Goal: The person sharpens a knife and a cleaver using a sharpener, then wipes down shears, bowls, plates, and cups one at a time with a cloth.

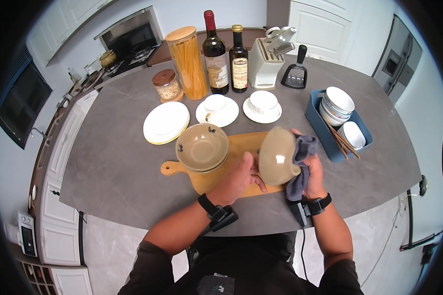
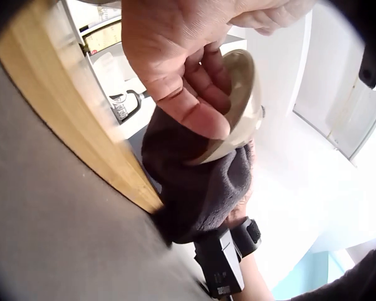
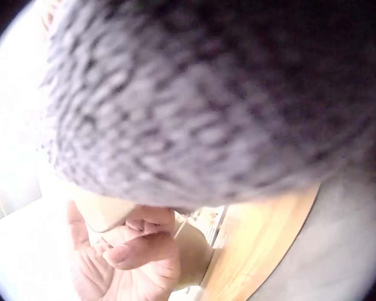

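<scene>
A glossy tan bowl [image 1: 276, 160] is tipped on its side over the wooden cutting board [image 1: 246, 143], its rounded outside facing left in the head view. My right hand [image 1: 316, 178] grips a dark grey cloth [image 1: 306, 145] and holds the bowl's right edge through it. Loosely bent, the fingers of my left hand [image 1: 241, 178] are close beside the bowl's left side, the thumb apart from it. In the left wrist view these fingers overlap the bowl's rim [image 2: 247, 94]. Cloth fills most of the right wrist view. Another tan bowl [image 1: 202, 147] rests on the board's left part.
White plates [image 1: 166, 122] and two cups on saucers [image 1: 263, 105] stand behind the board. A blue bin [image 1: 325, 135] with bowls and chopsticks is to the right. Farther back are jars, two bottles [image 1: 215, 54], a knife block [image 1: 267, 64] and a black-handled utensil [image 1: 295, 73].
</scene>
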{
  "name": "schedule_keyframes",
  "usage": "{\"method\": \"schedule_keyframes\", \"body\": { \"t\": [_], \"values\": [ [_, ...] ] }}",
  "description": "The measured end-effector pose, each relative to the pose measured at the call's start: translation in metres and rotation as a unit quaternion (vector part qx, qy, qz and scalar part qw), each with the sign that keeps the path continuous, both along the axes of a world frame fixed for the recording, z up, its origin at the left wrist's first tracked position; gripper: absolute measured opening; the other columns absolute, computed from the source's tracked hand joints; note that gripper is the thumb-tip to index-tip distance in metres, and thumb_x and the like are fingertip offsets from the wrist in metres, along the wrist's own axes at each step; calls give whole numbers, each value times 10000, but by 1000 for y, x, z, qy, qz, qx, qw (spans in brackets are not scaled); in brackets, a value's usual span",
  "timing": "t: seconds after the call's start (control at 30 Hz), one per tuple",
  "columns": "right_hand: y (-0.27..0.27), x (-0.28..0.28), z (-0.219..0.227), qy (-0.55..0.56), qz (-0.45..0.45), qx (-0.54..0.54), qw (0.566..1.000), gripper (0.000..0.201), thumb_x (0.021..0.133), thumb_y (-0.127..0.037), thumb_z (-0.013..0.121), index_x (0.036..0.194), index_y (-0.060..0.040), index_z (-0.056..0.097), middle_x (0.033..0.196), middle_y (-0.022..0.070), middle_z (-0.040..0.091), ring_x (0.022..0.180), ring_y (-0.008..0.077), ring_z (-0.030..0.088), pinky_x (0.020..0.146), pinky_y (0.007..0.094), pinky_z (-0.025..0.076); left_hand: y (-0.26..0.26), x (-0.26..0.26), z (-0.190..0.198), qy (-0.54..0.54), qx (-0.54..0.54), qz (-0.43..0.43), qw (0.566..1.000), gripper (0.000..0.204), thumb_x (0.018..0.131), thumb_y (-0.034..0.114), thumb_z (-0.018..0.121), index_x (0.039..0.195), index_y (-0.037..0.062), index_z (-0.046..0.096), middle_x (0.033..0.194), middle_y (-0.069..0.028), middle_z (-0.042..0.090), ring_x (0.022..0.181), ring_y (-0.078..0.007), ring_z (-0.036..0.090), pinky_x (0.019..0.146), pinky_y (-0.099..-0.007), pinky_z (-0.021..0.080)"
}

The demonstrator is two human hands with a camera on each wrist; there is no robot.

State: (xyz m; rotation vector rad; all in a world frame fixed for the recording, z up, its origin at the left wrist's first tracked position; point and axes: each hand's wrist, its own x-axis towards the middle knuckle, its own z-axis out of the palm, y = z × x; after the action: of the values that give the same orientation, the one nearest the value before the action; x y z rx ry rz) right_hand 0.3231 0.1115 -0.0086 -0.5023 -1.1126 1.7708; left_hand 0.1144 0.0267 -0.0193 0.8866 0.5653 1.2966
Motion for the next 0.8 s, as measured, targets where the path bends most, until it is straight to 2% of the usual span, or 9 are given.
{"method": "schedule_keyframes", "body": {
  "t": [0.03, 0.1, 0.27, 0.33, 0.43, 0.5, 0.6, 0.7, 0.8],
  "values": [
    [-1, -1, 0, 0, 1, 0, 1000, 790, 873, -292, 605, 1574, 11, 404, 1399, 126, 580, 1289, 244, 574, 1140, 363, 430, -2, -2, 2, 0, 0, 1, 1000, 537, 1127, 493, 437, 1351, 29, 586, 1045, -59, 709, 888, -157, 685, 761, -289, 570],
    [-2, -3, -1, -84, 15, 53, 995, 793, 868, -276, 620, 1575, 14, 408, 1374, 106, 584, 1278, 229, 568, 1142, 358, 416, -7, -3, 8, 182, 24, 50, 982, 460, 1106, 428, 547, 1324, 30, 622, 1011, -16, 693, 859, -102, 646, 759, -257, 539],
    [-6, -14, -9, -19, 13, 34, 999, 712, 919, -287, 630, 1547, -3, 453, 1424, 131, 606, 1289, 232, 600, 1127, 354, 455, -14, -2, 16, 171, 35, 97, 980, 390, 1085, 342, 625, 1296, 15, 653, 999, 15, 682, 841, -51, 599, 749, -232, 506],
    [-9, -17, -20, 67, 38, -111, 991, 648, 940, -222, 606, 1538, -11, 467, 1455, 125, 575, 1322, 243, 577, 1147, 381, 446, -14, 4, 16, 170, 61, 114, 977, 382, 1080, 323, 641, 1289, 4, 659, 1018, 13, 691, 859, -42, 598, 761, -228, 499],
    [-12, -16, -33, 120, 74, -192, 971, 626, 981, -255, 612, 1541, -24, 455, 1474, 131, 571, 1333, 254, 582, 1150, 394, 461, -13, 4, 9, 249, 158, 179, 938, 359, 1050, 268, 698, 1267, -17, 676, 1049, 10, 705, 915, -22, 590, 772, -225, 496],
    [-7, -13, -31, 89, 76, -180, 977, 697, 978, -324, 648, 1565, -25, 418, 1484, 133, 559, 1337, 250, 578, 1155, 390, 456, -13, 0, 6, 298, 164, 140, 930, 364, 1028, 249, 732, 1259, -28, 686, 1075, -1, 718, 957, -27, 594, 801, -233, 503],
    [-4, -8, -7, 15, 17, 72, 997, 828, 950, -431, 693, 1586, -2, 380, 1504, 130, 530, 1349, 228, 559, 1151, 376, 446, -13, -4, 7, 266, 87, 87, 956, 348, 1053, 276, 692, 1237, -20, 695, 1071, 5, 717, 943, -55, 600, 818, -261, 515],
    [1, -5, -14, -23, 36, 158, 987, 779, 987, -400, 659, 1587, 10, 379, 1500, 126, 532, 1382, 221, 526, 1147, 361, 445, -12, -6, 23, 240, 46, 88, 966, 335, 1049, 267, 698, 1234, -12, 698, 1065, 4, 722, 950, -55, 600, 828, -264, 520],
    [-9, -19, -18, -3, -18, 91, 996, 691, 1013, -391, 642, 1539, 12, 446, 1462, 123, 571, 1320, 210, 574, 1107, 355, 470, -11, 1, 16, 184, 79, 132, 971, 326, 1047, 258, 702, 1237, -7, 699, 1055, 6, 723, 953, -50, 602, 843, -261, 523]
  ]
}}
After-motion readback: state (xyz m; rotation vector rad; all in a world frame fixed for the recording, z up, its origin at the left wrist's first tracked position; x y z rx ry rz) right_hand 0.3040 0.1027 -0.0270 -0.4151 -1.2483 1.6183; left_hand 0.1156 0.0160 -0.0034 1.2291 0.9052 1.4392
